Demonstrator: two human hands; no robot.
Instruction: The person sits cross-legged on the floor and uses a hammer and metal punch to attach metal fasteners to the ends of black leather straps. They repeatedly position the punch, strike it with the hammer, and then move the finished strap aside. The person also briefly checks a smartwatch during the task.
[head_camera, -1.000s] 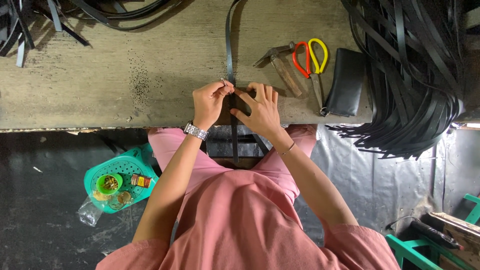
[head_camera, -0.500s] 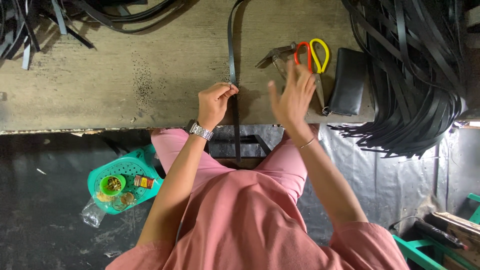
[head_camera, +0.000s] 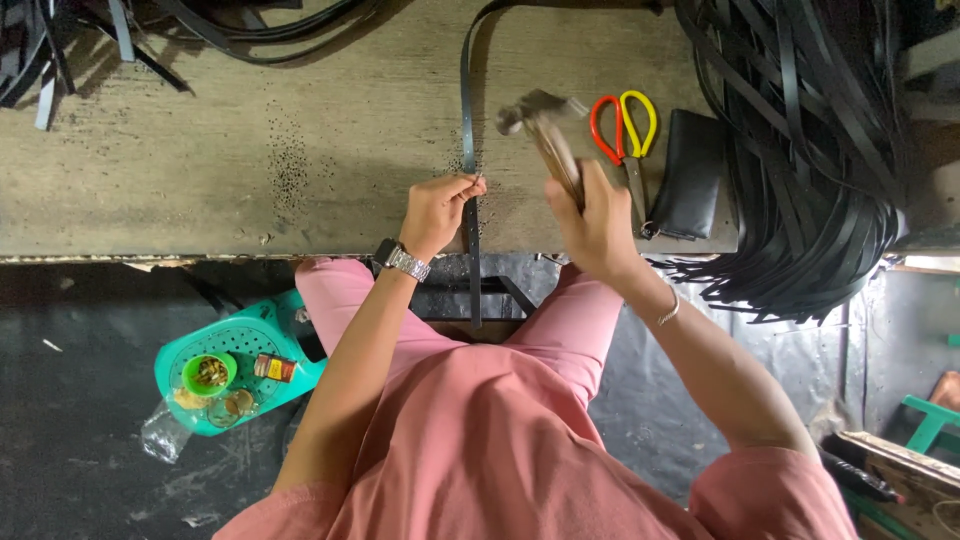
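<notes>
- A black strap (head_camera: 468, 120) is laid on the worn wooden bench (head_camera: 250, 150), its long axis running straight away from the person; its near end hangs over the bench's front edge and down between the knees.
- The strap is pinched at the front edge by the left hand (head_camera: 440, 208), thumb and fingertips closed on it; whether something small is also held there cannot be told.
- A hammer (head_camera: 545, 125) is grasped in the clenched right hand (head_camera: 595, 215), the wooden handle rising from the fist and the metal head lifted and blurred.
- The hammer head is held just right of the strap and a little farther up the bench than the pinching fingers, so the strap lies to the left of and below the right grip; the left hand is the nearer of the two to the strap, touching it.
- Open bench is seen to the left of the strap, speckled with small dark specks; the right side is tighter.
- Red-and-yellow scissors (head_camera: 622, 130) are lying just right of the hammer, and a black pouch (head_camera: 692, 175) beside them.
- A heap of black straps (head_camera: 810, 150) is draped over the bench's right end, and more strips lie along the far edge.
- A teal basket (head_camera: 275, 335) with small containers is set on the floor below the left elbow.
</notes>
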